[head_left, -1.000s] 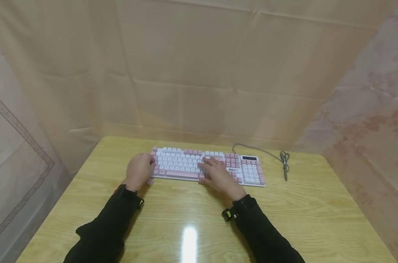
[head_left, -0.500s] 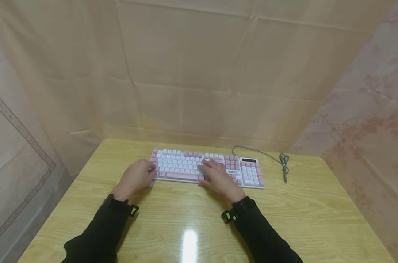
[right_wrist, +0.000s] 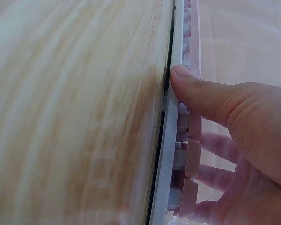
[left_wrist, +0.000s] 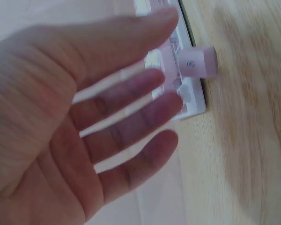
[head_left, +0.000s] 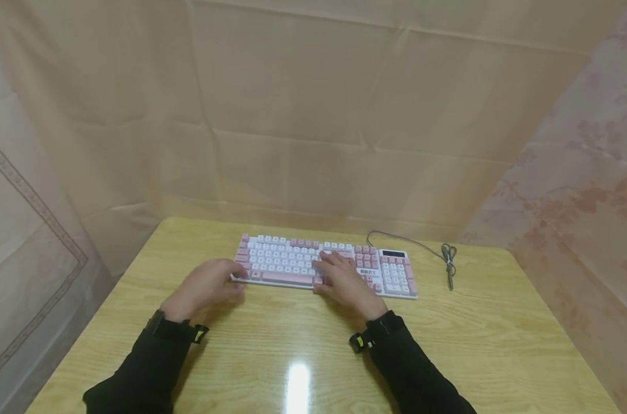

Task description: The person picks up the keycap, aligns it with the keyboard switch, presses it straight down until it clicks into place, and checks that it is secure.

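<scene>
A pink and white keyboard [head_left: 287, 278] lies on the wooden table. At its left front corner is my left hand [head_left: 207, 286], fingers extended and apart, with nothing between them. In the left wrist view, a pink keycap [left_wrist: 197, 62] juts past the keyboard's front edge near the corner, just beyond the fingertips of the left hand [left_wrist: 107, 108]; the head view has it hidden behind that hand. My right hand [head_left: 344, 282] rests on the keys right of the space bar. In the right wrist view, its thumb [right_wrist: 196, 89] presses the front edge while the other fingers lie over the keytops.
A grey cable [head_left: 404, 237] runs from the keyboard's back edge to a tied bundle [head_left: 449, 259] on the right. The table [head_left: 500, 322] meets a beige cloth [head_left: 313, 138] behind it. Patterned cloth [head_left: 582, 184] hangs at the right side.
My left hand has drawn back to the left and toward me, its fingers spreading from a closer grip at the keyboard's left end. My right hand and the keyboard stay put.
</scene>
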`<state>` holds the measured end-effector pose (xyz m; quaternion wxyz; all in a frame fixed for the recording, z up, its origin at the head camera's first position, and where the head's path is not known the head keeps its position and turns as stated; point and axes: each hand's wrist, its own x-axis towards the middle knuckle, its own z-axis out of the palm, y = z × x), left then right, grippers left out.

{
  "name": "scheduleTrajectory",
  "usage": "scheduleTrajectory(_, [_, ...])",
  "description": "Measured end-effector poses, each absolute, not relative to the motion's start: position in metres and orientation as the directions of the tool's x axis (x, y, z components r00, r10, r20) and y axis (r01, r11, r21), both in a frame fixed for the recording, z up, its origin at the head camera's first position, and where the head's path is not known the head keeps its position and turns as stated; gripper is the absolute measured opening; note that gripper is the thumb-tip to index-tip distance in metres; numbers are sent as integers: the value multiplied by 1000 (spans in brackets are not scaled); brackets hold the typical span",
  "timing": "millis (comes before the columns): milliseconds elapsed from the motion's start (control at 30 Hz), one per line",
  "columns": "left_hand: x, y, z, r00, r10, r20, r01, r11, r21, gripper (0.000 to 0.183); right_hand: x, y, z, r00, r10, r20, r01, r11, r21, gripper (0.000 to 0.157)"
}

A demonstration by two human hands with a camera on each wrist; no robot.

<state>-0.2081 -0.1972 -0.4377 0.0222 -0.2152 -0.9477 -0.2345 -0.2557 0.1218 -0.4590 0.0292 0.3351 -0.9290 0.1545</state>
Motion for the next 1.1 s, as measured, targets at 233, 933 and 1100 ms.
scheduleTrajectory(233, [-211,-199,-442,-886,452,100,447,781,437,16,-255,122,-458,-771,-617,157,-635,728,-258,63])
scheduleTrajectory(933, [-211,-203,-448,-846,523,106,520,765,380,25,-255,121,-459,-780,-603,164,-624,739,-254,63])
scheduleTrajectory(1100, [-211,-203,-447,-850,521,80,504,760,410,22,-256,121,-460,-781,-603,160,-623,740,-255,64])
